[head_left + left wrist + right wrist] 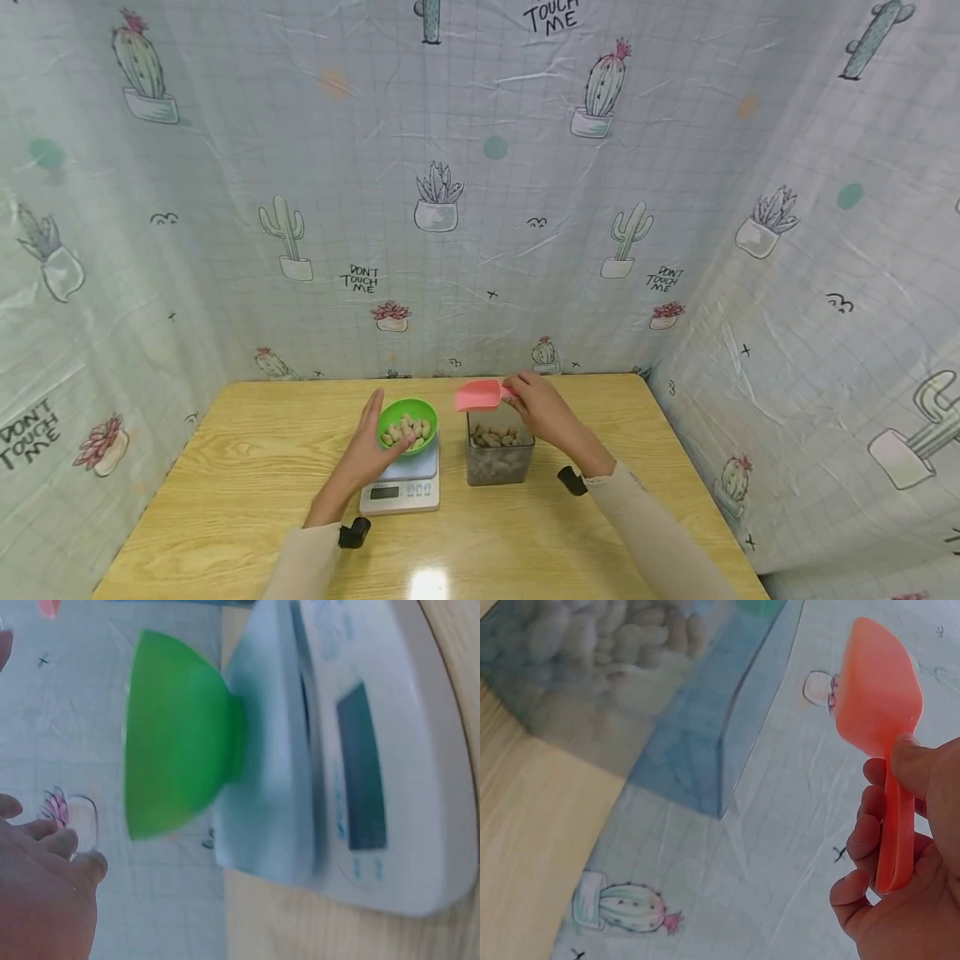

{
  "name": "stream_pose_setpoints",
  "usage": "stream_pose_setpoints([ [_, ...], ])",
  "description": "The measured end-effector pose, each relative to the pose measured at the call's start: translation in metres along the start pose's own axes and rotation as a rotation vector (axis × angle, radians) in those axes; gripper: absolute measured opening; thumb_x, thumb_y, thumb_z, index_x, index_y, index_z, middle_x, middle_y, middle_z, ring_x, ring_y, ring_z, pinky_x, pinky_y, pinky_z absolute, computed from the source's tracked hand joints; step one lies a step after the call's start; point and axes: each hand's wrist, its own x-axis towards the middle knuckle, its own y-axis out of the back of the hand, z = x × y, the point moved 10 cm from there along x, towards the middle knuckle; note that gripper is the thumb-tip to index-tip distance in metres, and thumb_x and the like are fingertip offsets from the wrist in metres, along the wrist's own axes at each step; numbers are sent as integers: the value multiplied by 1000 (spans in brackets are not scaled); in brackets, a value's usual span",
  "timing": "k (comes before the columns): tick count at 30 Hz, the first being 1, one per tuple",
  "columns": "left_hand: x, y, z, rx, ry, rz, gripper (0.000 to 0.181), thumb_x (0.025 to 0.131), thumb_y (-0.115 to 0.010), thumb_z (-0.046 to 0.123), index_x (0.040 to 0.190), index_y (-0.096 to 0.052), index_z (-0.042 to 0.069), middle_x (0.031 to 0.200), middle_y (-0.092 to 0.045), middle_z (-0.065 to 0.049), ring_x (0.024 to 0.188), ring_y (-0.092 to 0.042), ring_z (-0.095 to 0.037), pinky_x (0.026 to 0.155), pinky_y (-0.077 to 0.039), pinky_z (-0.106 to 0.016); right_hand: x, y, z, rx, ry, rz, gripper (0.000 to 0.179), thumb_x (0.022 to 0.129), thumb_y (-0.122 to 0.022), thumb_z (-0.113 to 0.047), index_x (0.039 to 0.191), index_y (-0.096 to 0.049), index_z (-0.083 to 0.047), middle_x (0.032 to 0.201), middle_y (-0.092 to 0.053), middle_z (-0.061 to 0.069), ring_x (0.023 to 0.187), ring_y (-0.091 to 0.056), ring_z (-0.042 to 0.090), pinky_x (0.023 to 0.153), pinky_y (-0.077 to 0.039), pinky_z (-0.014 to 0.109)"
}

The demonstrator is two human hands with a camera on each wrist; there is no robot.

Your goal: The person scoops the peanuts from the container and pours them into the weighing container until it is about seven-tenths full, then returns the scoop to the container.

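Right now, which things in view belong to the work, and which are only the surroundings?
In the work:
- scoop, in the right hand
- box with peanuts
- green bowl, also with peanuts
- scale under the bowl
- left hand, near the bowl

Surroundings:
- table
- printed curtain

Wood-grain table (570, 542); on it, white scale (420, 498), see-through container (497, 468).

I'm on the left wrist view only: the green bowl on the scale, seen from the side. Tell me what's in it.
Observer: The green bowl holds what look like peanuts in their shells.
Operator: Report the right hand.
Observer: It holds a pink scoop by the handle.
Operator: Now tell me what stands to the right of the scale.
Observer: In the head view, a see-through box with more of the same inside.
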Motion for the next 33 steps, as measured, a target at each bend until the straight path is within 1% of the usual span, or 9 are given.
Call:
stream_pose_setpoints([
  [5,0,-1,20,-30,-35,20,99,92,-67,39,160,2,21,167,-1,-13,147,-17,-49,110,-24,-71,-17,9,6,-6,20,48,17,99,-58,-20,109,-67,-10,92,-61,2,81,-53,17,74,-45,36],
  [9,0,-8,41,-45,-74,8,98,91,-68,41,160,-1,24,167,-2,-10,148,-16,-47,108,-26,-72,-27,15,11,-17,28,65,16,99,-58,-20,108,-67,-11,90,-61,1,78,-51,15,71,-43,34],
  [14,-1,-28,70,-60,-112,-65,97,90,-68,47,159,-2,32,167,-2,-4,149,-16,-44,108,-25,-74,-32,21,15,-53,37,66,15,98,-59,-21,108,-67,-12,88,-60,0,76,-49,15,70,-42,33],
  [16,-1,-38,78,-70,-120,-100,97,90,-67,48,158,0,36,167,-1,-1,150,-17,-43,108,-26,-73,-32,23,15,-77,44,64,15,97,-60,-21,107,-67,-12,88,-59,0,76,-50,15,70,-43,34],
  [19,2,-54,87,-90,-130,-130,98,88,-70,47,158,-1,38,167,-3,1,150,-17,-41,109,-28,-71,-32,26,16,-105,57,53,14,97,-61,-20,107,-67,-12,87,-59,0,76,-50,16,70,-43,34],
  [22,8,-72,87,-99,-129,-149,101,86,-72,49,158,-2,37,167,-5,-1,151,-15,-39,111,-27,-69,-32,28,14,-141,81,39,13,96,-63,-19,105,-67,-11,86,-58,1,75,-50,16,69,-42,34],
  [25,15,-91,80,-112,-98,-184,105,84,-73,51,159,-2,34,167,-6,-4,152,-14,-38,112,-26,-67,-30,26,11,-181,110,-3,11,95,-65,-19,103,-67,-12,84,-56,0,73,-46,14,67,-39,29],
  [30,21,-117,65,-95,-47,-218,111,82,-76,50,160,-2,24,167,-7,-11,149,-22,-41,110,-34,-63,-24,17,3,-270,170,-78,10,94,-67,-20,101,-66,-14,82,-56,-1,70,-45,14,64,-38,28],
  [33,22,-125,62,-80,-42,-216,113,81,-76,51,160,-2,19,166,-9,-14,146,-28,-44,108,-37,-62,-25,9,0,-348,191,-116,10,93,-68,-22,101,-65,-16,86,-58,0,75,-51,17,66,-40,32],
])
